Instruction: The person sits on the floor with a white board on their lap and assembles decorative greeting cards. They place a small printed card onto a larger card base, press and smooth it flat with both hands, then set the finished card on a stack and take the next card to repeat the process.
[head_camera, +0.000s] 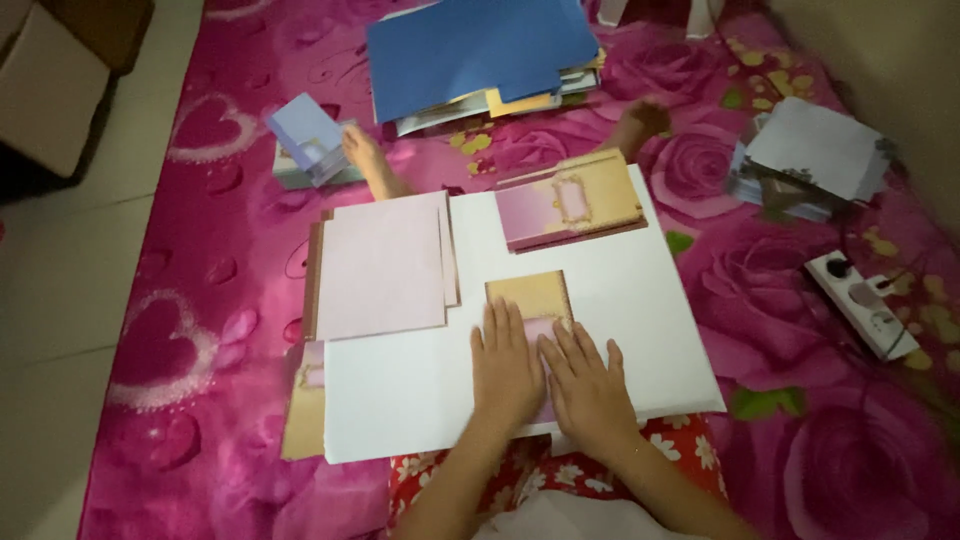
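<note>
Both of my hands lie flat, side by side, on a small gold-and-pink card (532, 297) that sits on a large white board (640, 330) over my lap. My left hand (506, 360) presses the card's left part. Beside it, my right hand (588, 385) covers the lower right part. The fingers of both are spread and grip nothing. A stack of pale pink sheets (385, 262) rests on the board's left side. A gold-and-pink stack of cards (570, 202) lies at the board's far edge.
Blue folders (470, 50) with papers lie at the far side of the pink rose-patterned mat (200, 330). Someone's foot (365, 155) touches a light blue card stack (305, 135). White cards (815, 150) and a power strip (865, 305) are at the right. A cardboard box (50, 85) stands at the far left.
</note>
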